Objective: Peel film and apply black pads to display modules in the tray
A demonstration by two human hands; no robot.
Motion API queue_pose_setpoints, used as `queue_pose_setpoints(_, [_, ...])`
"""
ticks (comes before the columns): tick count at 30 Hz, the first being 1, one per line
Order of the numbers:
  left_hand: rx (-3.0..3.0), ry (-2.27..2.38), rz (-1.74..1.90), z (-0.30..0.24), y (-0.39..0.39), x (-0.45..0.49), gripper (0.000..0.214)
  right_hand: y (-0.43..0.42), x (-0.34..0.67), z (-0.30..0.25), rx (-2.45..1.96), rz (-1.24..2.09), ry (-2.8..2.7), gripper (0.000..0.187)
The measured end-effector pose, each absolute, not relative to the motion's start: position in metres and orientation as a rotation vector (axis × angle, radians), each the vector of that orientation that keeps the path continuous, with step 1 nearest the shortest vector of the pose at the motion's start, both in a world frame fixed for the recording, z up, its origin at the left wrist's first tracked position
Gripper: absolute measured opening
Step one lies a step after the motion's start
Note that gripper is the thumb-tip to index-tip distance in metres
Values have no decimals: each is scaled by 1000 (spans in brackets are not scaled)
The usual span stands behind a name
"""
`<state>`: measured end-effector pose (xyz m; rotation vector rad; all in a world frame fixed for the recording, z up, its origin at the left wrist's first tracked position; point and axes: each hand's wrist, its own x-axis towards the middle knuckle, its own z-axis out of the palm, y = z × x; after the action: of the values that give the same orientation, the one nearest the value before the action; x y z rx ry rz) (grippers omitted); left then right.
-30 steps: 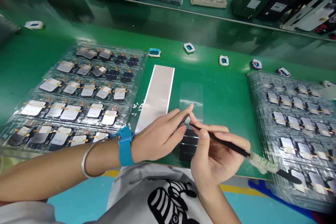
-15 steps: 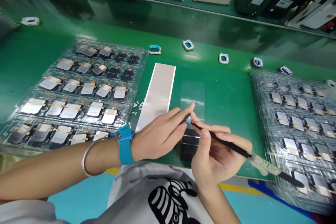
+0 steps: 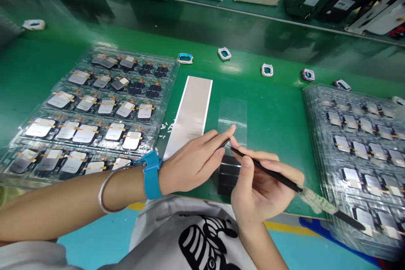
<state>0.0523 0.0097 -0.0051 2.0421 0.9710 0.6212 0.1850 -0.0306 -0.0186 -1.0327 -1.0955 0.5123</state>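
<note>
My left hand [image 3: 193,162], wearing a blue wrist strap [image 3: 152,177], is closed with its thumb and fingers on a small thin dark piece [image 3: 225,143]. The piece is mostly hidden by the fingers. In my right hand [image 3: 262,185] is a slim black pen-like tool [image 3: 275,173], its shaft wrapped in worn tape. The tool's tip meets the dark piece, close to the left fingertips. Below both hands lies a clear film strip [image 3: 233,109] with several black rectangles [image 3: 228,179] on it. Beside my left hand lies a long pale sheet [image 3: 193,105] with white edges.
A clear tray [image 3: 171,80] of small screen modules lies at left, and a stack of similar trays [image 3: 316,126] at right. Several small watch-case frames [image 3: 267,70] line the back of the green table. White scraps [image 3: 164,126] lie beside the pale sheet.
Both hands keep almost the same pose at the dark piece. The view has shifted very slightly; nothing has been taken or let go.
</note>
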Motion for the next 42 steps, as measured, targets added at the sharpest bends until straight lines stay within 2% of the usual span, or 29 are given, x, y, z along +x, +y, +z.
queue_pose_setpoints(42, [2170, 1050, 591, -6, 12, 55, 48, -32, 184, -22, -973, 533, -1127, 31])
